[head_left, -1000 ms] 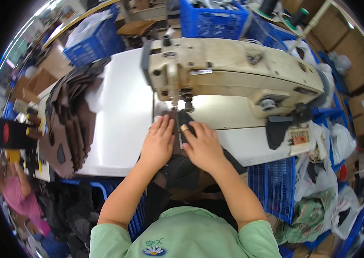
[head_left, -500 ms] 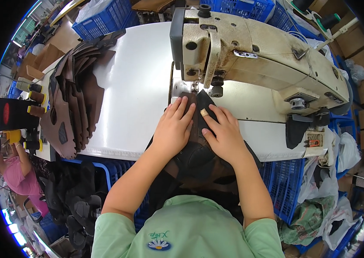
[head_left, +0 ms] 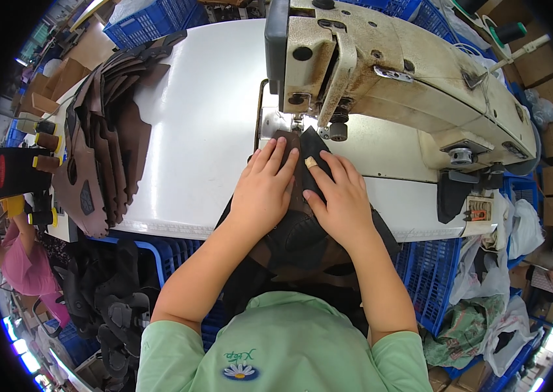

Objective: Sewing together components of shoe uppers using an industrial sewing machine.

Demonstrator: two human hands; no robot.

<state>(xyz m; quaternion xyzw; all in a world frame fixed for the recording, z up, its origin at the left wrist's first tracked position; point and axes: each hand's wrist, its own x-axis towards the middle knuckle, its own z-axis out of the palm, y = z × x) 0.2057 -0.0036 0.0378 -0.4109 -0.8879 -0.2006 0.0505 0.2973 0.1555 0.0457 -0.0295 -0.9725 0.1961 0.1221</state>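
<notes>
Hands: two; left hand (head_left: 265,189) and right hand (head_left: 338,199) lie flat, fingers spread, side by side on one dark leather piece (head_left: 302,225).
Piece: under the sewing machine (head_left: 394,72) needle, on the white surface (head_left: 205,130).
Stack: brown cut pieces (head_left: 103,150), uncountable.
Crate: one blue crate (head_left: 436,274), contents hidden.

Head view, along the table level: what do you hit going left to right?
Stack of brown cut pieces → bare white tabletop → left hand → dark workpiece under the needle → right hand → blue crate beyond the table's right edge.
</notes>
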